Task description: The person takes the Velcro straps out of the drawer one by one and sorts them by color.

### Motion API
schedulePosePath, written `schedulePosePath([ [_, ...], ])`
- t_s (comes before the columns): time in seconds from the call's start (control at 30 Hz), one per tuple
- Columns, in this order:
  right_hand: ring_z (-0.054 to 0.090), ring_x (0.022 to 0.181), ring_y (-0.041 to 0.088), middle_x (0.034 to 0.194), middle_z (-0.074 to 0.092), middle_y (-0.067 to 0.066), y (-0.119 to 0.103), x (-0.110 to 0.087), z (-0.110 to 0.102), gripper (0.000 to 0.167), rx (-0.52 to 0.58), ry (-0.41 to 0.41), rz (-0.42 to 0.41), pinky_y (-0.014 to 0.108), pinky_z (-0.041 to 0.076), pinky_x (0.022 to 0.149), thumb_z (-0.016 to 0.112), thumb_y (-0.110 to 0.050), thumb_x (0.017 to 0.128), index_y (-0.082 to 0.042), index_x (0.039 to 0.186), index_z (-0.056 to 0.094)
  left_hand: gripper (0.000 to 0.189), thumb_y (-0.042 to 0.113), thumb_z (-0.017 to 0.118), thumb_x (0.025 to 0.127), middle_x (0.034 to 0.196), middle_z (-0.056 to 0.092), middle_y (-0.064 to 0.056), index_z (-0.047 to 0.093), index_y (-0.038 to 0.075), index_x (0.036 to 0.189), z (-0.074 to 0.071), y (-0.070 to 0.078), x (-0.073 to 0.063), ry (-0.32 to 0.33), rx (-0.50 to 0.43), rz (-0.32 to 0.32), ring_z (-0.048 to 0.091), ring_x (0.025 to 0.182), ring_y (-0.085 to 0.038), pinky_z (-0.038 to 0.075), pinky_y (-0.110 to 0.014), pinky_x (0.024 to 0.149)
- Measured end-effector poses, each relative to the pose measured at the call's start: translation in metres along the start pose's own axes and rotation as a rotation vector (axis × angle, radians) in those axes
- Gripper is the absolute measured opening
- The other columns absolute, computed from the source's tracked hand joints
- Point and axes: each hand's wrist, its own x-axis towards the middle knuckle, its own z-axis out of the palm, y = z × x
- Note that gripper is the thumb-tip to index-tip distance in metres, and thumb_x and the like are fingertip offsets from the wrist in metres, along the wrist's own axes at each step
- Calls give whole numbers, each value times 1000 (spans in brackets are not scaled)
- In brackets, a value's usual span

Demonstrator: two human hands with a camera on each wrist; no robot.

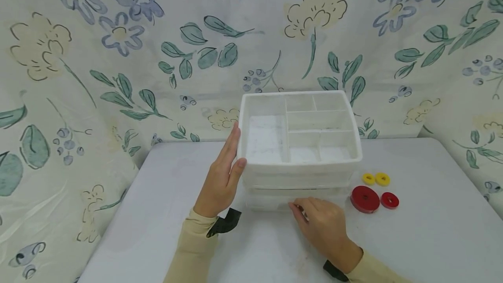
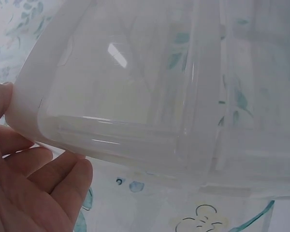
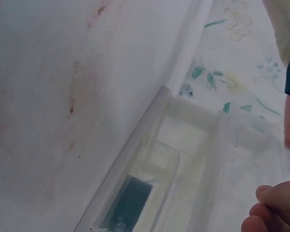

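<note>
Boxy white plastic organizer (image 1: 298, 171), left hand (image 1: 221, 178) flat alongside, right hand (image 1: 324, 225) gripping translucent drawer (image 1: 267, 201)

Three views, one white box (image 1: 300, 174): one high, two close in.
Head view: from above, forward and down, farthest off; takes in left hand (image 1: 220, 178), right hand (image 1: 324, 224), table (image 1: 424, 235), floral cloth (image 1: 129, 67). Left wrist: very near, box filling most of frame, hand at left edge. Right wrist: near, canted, box running diagonally, fingers lower right. Box common to all; each hand shared by head and its own wrist view.
</note>
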Motion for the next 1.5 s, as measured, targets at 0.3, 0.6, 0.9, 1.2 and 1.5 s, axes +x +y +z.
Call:
schedulePosePath([
  [0.3,64,53,12,71,72,3,5,3,7,31,12,-6,12,24,52,46,61,-29,102,-6,84,71,61,33,39,110,168,15,-8,18,7,161,0,-1,0,0,-2,6,18,153,-24,20,-36,122],
  [0.6,65,54,13,71,72,3,8,9,9,27,2,2,14,25,52,47,91,-9,69,-7,83,68,62,37,37,110,168,15,-10,17,7,161,0,0,0,0,-2,4,18,153,-24,20,-35,122],
  [0.9,64,54,11,70,71,2,11,9,10,24,1,2,22,25,52,47,90,-10,72,-8,83,69,63,38,36,110,168,14,-8,17,8,161,1,-1,0,-5,3,-2,17,153,-23,19,-35,122],
  [1.2,62,52,9,69,71,1,13,8,13,27,9,18,16,23,51,47,92,-10,69,-8,84,70,60,30,40,111,167,15,-12,17,6,161,1,0,0,-4,6,-5,18,153,-24,20,-34,122],
  [1.5,60,52,6,68,69,-1,8,4,7,29,33,-47,57,17,50,48,93,-11,69,-8,84,68,60,31,38,111,167,16,-14,17,6,161,1,0,0,-6,10,-6,18,153,-24,21,-35,122],
])
